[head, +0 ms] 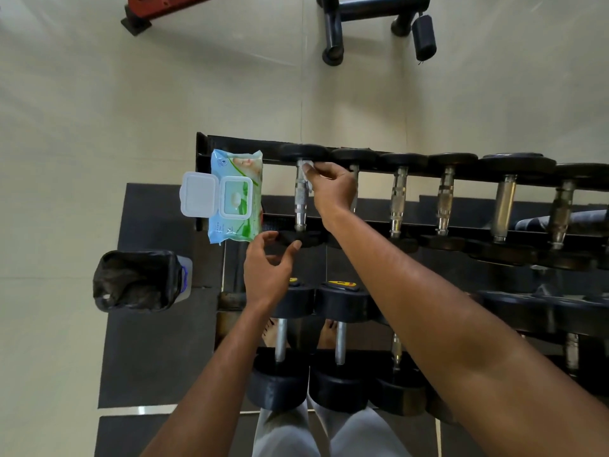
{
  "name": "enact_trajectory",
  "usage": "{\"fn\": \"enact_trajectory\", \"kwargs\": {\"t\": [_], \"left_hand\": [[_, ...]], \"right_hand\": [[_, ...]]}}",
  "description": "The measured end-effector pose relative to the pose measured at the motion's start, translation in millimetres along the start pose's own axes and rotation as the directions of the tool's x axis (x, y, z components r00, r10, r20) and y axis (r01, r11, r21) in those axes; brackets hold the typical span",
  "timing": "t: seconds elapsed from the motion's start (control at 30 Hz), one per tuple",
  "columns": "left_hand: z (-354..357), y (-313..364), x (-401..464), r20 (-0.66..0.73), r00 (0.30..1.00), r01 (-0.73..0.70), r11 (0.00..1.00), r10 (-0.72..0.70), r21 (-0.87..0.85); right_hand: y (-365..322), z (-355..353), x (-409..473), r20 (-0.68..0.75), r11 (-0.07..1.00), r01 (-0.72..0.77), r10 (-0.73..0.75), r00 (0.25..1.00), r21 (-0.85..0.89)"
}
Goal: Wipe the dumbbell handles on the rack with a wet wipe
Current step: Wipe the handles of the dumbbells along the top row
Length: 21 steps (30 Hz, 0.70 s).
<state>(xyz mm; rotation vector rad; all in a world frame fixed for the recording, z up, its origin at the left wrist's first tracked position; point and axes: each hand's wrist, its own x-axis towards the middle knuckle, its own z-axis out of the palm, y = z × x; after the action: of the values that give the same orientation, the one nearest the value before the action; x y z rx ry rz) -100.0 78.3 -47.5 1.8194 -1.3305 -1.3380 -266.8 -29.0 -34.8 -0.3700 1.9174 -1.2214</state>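
Several black dumbbells lie across the top tier of the black rack [230,141]. My right hand [333,189] holds a white wet wipe [307,169] against the far end of the leftmost dumbbell's silver handle [300,206]. My left hand [268,265] grips the near black head [296,238] of that same dumbbell with thumb and fingers. A blue-green wet wipe pack [235,196] lies on the rack's left end, its white lid flipped open to the left.
A bin [138,280] lined with a black bag stands on the floor left of the rack. Heavier dumbbells [341,344] fill the lower tier near my legs. Gym bench frames [333,31] stand on the pale floor beyond the rack.
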Motion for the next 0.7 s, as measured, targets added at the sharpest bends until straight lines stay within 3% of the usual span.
{"fn": "enact_trajectory", "kwargs": {"t": [0.07, 0.2, 0.3, 0.47, 0.7], "left_hand": [[0.2, 0.3, -0.1, 0.0, 1.0, -0.006, 1.0, 0.006, 0.004], [-0.8, -0.4, 0.9, 0.0, 1.0, 0.007, 1.0, -0.007, 0.008], [-1.2, 0.9, 1.1, -0.001, 1.0, 0.007, 1.0, -0.007, 0.019], [-0.1, 3.7, -0.2, -0.001, 1.0, 0.013, 0.999, -0.013, 0.03], [-1.0, 4.3, 0.4, -0.005, 1.0, 0.014, 0.998, -0.013, 0.065]], "right_hand": [[-1.0, 0.8, 0.2, 0.002, 0.999, -0.033, 0.033, 0.999, 0.006], [-11.7, 3.1, 11.6, 0.063, 0.928, -0.36, 0.355, 0.933, 0.091], [-20.3, 0.5, 15.8, 0.117, 0.878, -0.456, 0.442, 0.889, 0.144], [-24.7, -8.9, 12.9, 0.209, 0.894, -0.448, 0.432, 0.877, 0.033], [-12.3, -19.3, 6.7, 0.2, 0.922, -0.359, 0.382, 0.902, -0.143]]}}
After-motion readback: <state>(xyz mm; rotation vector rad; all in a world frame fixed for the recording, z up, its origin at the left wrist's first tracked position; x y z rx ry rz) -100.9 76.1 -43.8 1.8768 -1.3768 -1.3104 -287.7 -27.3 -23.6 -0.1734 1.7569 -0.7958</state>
